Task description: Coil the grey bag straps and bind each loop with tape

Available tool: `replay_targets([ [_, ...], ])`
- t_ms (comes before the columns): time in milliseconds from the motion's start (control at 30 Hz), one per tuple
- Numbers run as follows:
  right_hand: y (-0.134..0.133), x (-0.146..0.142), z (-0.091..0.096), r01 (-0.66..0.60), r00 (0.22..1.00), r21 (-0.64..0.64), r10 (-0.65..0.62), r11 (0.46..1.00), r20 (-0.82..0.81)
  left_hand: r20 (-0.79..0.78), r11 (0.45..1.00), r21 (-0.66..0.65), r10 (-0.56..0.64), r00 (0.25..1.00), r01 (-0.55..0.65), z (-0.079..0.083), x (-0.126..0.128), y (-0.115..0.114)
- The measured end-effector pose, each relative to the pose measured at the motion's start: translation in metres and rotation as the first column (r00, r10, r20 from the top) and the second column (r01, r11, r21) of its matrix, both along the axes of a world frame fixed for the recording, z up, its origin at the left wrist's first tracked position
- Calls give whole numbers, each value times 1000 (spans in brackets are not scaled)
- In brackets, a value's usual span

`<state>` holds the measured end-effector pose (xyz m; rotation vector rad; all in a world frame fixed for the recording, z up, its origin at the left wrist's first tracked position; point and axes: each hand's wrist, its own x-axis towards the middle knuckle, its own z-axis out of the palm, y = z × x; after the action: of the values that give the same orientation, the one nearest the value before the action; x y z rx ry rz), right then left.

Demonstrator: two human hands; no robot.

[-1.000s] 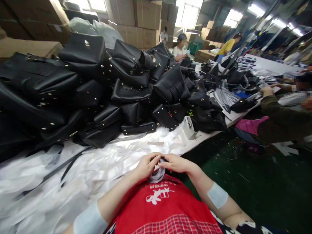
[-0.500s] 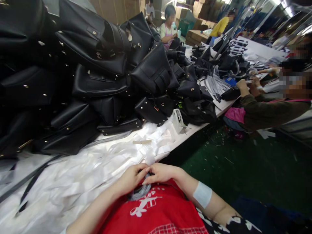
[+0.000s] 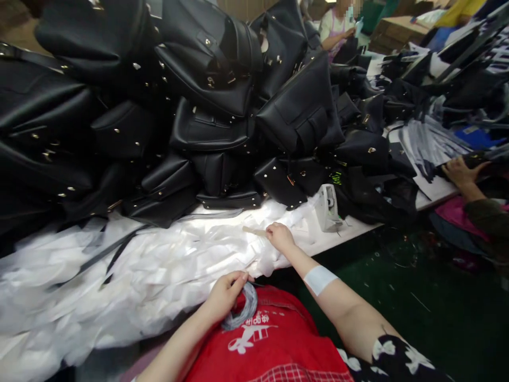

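My left hand [image 3: 226, 296] is closed in a pinch just in front of the red apron [image 3: 254, 339]. From it hangs a curved grey bag handle [image 3: 248, 307], looped and seemingly wrapped in clear film. My right hand [image 3: 279, 237] reaches out over the table, its fingers closed on one end of a thin tan strip [image 3: 254, 231]. That strip lies on a heap of crumpled white wrapping sheets [image 3: 167, 265]. Just right of my right hand stands a pale grey tape dispenser [image 3: 328, 208].
Black handbags [image 3: 214, 127] are piled high along the back of the table. Dark straps [image 3: 115, 254] lie across the white sheets at left. Film-wrapped handles [image 3: 429, 138] lie farther right, near a co-worker's hand [image 3: 463, 175]. Another person [image 3: 338, 26] works behind the pile.
My right hand has left my left hand, moved forward and taken hold of the tan strip. My left hand keeps the bag handle, and the view has swung left.
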<state>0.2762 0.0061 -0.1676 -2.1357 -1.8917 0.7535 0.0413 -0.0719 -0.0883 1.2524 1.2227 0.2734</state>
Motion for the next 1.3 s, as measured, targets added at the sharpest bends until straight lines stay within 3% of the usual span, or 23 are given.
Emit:
replay_targets([
  [133, 19, -10, -16, -59, 994, -39, 63, 997, 92, 1, 990, -59, 125, 992, -125, -7, -22, -6],
  [267, 31, 2, -10, -50, 994, -66, 56, 997, 92, 39, 973, -86, 217, 975, -213, -9, -38, -7],
  [400, 36, 23, 17, -10, 999, -54, 12, 998, 39, 83, 977, -81, 204, 975, -198, -7, -43, -1],
  [500, 25, 27, 50, 12, 999, -77, -15, 997, -39, 104, 989, 26, 142, 984, -145, -2, -41, 6],
  [567, 7, 22, 77, 3, 983, -93, -20, 996, -180, 115, 987, 119, 93, 989, -107, 3, -38, 11],
  [633, -21, 11, 108, -8, 880, -116, -48, 993, -473, 120, 983, 165, 58, 991, -77, 9, -35, 16],
  [700, -55, -3, 139, -67, 627, -181, -99, 981, -773, 127, 985, 161, 36, 991, -56, 12, -31, 20],
  [767, -87, -19, 163, -196, 393, -249, -157, 949, -906, 151, 988, 148, 27, 988, -50, 11, -28, 23],
  [833, -112, -36, 174, -293, 303, -295, -205, 909, -931, 180, 985, 165, 15, 983, -45, 8, -25, 26],
  [900, -128, -52, 173, -232, 327, -329, -245, 915, -912, 190, 980, 196, -3, 982, -35, 6, -23, 28],
  [967, -135, -67, 164, -49, 416, -304, -257, 951, -872, 185, 977, 215, -42, 982, 1, 5, -21, 29],
  [1033, -137, -77, 155, 109, 585, -143, -180, 984, -791, 192, 976, 215, -78, 978, 35, 6, -21, 31],
  [1067, -138, -81, 153, 131, 696, -17, -104, 991, -710, 200, 975, 216, -91, 975, 47, 7, -21, 31],
  [1133, -139, -86, 154, 57, 891, 234, 56, 970, -450, 214, 976, 210, -97, 972, 51, 8, -22, 31],
  [1167, -140, -87, 157, -3, 948, 334, 109, 943, -299, 218, 980, 193, -91, 972, 48, 8, -22, 31],
  [1300, -141, -95, 169, -164, 985, 546, 112, 822, 129, 244, 996, 79, -69, 967, 51, 6, -24, 28],
])
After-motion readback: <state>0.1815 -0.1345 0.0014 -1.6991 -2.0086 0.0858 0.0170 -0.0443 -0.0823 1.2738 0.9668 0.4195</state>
